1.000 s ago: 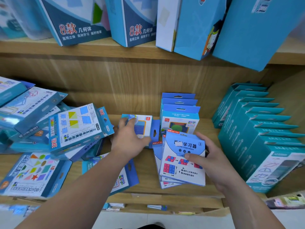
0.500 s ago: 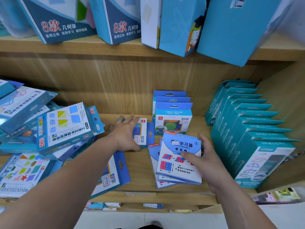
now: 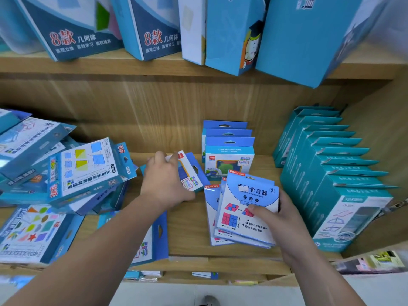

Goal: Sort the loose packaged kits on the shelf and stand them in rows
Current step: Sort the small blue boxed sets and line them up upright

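My left hand (image 3: 164, 184) grips a small white-and-blue maths kit (image 3: 189, 173) lying tilted on the wooden shelf (image 3: 189, 230), fingers curled over its far edge. My right hand (image 3: 280, 219) holds a flat blue cube-learner pack (image 3: 247, 208) by its right edge, thumb on its face. That pack tops a short stack of the same packs (image 3: 213, 217). Behind them three blue kits (image 3: 229, 157) stand upright in a row against the back panel.
A jumbled pile of blue kits (image 3: 84, 171) fills the left of the shelf, with a shapes kit (image 3: 33, 233) lying flat in front. A long row of teal boxes (image 3: 335, 173) stands at the right. Large blue boxes (image 3: 234, 32) hang over from the upper shelf.
My left hand has gone from lying flat on the small maths kit to curling round it and tipping it up. My right hand keeps its hold on the cube-learner pack.
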Action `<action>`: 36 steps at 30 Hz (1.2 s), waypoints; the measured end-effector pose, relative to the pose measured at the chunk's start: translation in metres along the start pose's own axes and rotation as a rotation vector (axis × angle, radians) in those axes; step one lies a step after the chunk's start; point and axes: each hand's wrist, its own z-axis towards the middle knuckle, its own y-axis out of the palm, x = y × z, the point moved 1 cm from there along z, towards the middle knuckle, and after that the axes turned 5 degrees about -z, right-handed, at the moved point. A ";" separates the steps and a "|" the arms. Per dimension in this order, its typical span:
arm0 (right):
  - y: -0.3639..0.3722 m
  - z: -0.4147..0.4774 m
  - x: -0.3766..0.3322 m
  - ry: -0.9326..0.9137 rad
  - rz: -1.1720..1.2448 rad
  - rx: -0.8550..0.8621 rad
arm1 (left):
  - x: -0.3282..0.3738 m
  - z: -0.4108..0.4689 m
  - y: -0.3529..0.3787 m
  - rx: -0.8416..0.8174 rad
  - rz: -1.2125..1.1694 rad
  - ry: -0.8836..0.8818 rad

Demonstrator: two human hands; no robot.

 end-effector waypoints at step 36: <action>0.019 0.008 0.017 -0.010 0.014 0.001 | -0.020 -0.116 -0.040 -0.089 -0.089 0.082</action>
